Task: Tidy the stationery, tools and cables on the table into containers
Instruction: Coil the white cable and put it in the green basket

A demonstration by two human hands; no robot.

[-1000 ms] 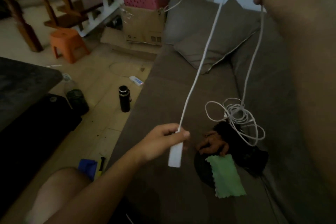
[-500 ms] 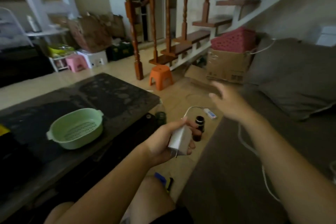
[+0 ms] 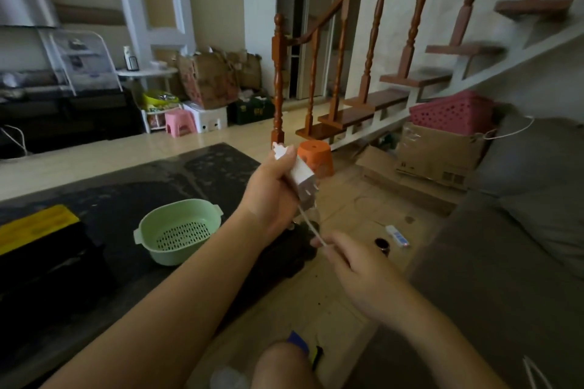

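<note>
left hand [image 3: 271, 193] grips white plastic charger block [image 3: 300, 174]; right hand [image 3: 354, 265], at five o'clock of it, pinches its thin white cable [image 3: 311, 229].

- Left hand [image 3: 271, 189]: raised, fingers curled round a white charger [image 3: 301, 175] that sits tilted in the grip.
- Cable [image 3: 311, 228]: thin and white. It runs from the charger's lower end down to the right hand [image 3: 354, 265], which pinches it between fingertips.
- Bench [image 3: 94, 199]: dark top. It carries a green perforated basket [image 3: 178, 230] and, at the left edge, a black case with a yellow lid [image 3: 41, 224].
- Floor: an orange stool [image 3: 317, 158] stands beyond the charger, and a pink basket [image 3: 452, 110] sits on a cardboard box [image 3: 436, 151] by the stairs.
- Sofa [image 3: 505, 278]: on the right.
</note>
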